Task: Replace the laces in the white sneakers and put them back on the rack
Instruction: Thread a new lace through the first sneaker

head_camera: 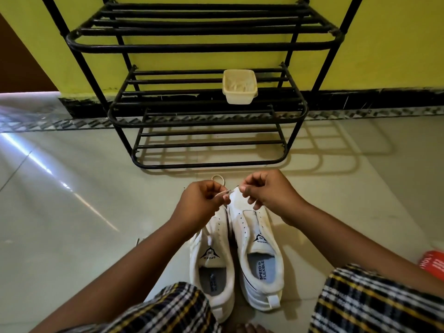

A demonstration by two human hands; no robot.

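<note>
Two white sneakers stand side by side on the floor, toes pointing at the rack: the left sneaker (pixel 211 263) and the right sneaker (pixel 258 260), both with bare eyelets. Above their toes my left hand (pixel 204 200) pinches a white lace (pixel 224 193). My right hand (pixel 266 191) is curled at the lace's other end, its fingers pinching it. The black metal shoe rack (pixel 206 111) stands just beyond, against the yellow wall.
A cream plastic tub (pixel 239 86) holding pale laces sits on the rack's middle shelf. A small white loop (pixel 218 179) lies on the tiled floor before the rack. A red packet (pixel 432 263) lies at the right edge. My checked-cloth knees flank the sneakers.
</note>
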